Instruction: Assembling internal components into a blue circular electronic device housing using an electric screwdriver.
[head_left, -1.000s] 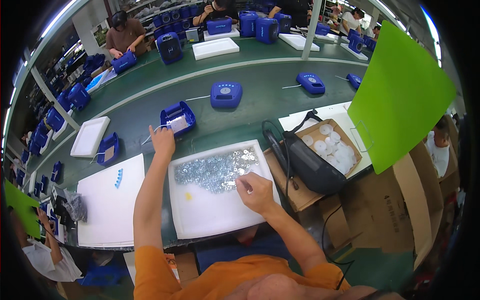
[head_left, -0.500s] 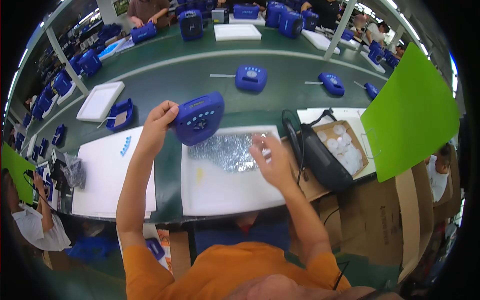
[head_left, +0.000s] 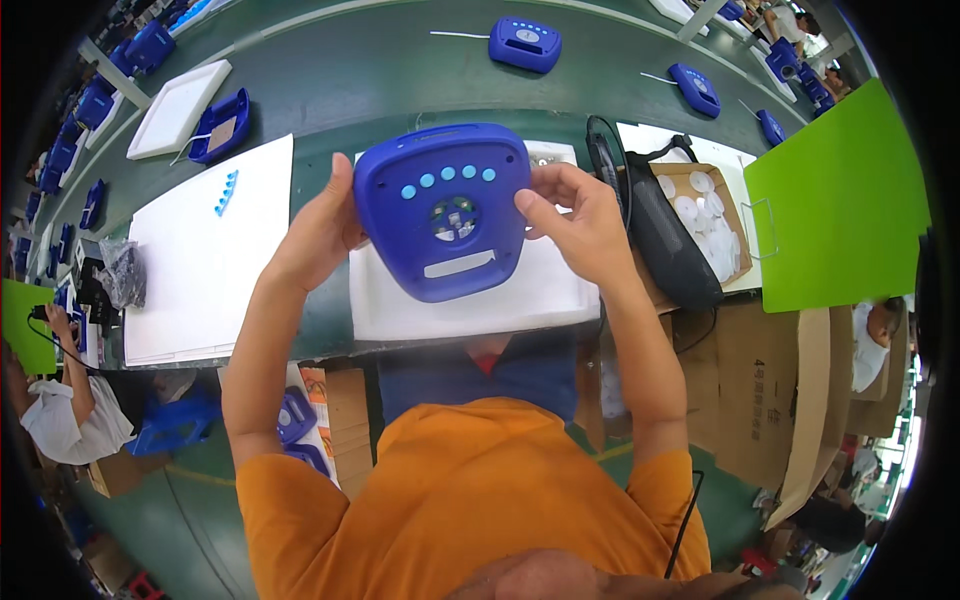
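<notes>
Between my hands is a blue plastic housing (head_left: pixel 400 230), raised above the bench with its face toward me. A row of several light blue buttons arcs across its upper part. Below them a round opening shows parts inside, and lower still is a slot. My left hand (head_left: pixel 325 220) grips its left edge, thumb up along the side. My right hand (head_left: pixel 580 215) pinches the right edge between thumb and fingers. Under the housing lies a white foam tray (head_left: pixel 460 318), mostly covered by it. A strip of light blue buttons (head_left: pixel 227 193) rests on white sheets (head_left: pixel 200 270) to the left.
At right, a black mesh-covered case (head_left: pixel 668 240) lies beside a cardboard box (head_left: pixel 742 250) of translucent white discs. A green panel (head_left: pixel 835 195) stands beyond. Similar blue housings (head_left: pixel 525 45) sit on the green belt (head_left: pixel 370 75). Bagged parts (head_left: pixel 122 270) lie far left; other people work around.
My right hand has come up from the foam tray to the housing's right edge. The housing is now nearer and turned face-on. The view has tipped downward.
</notes>
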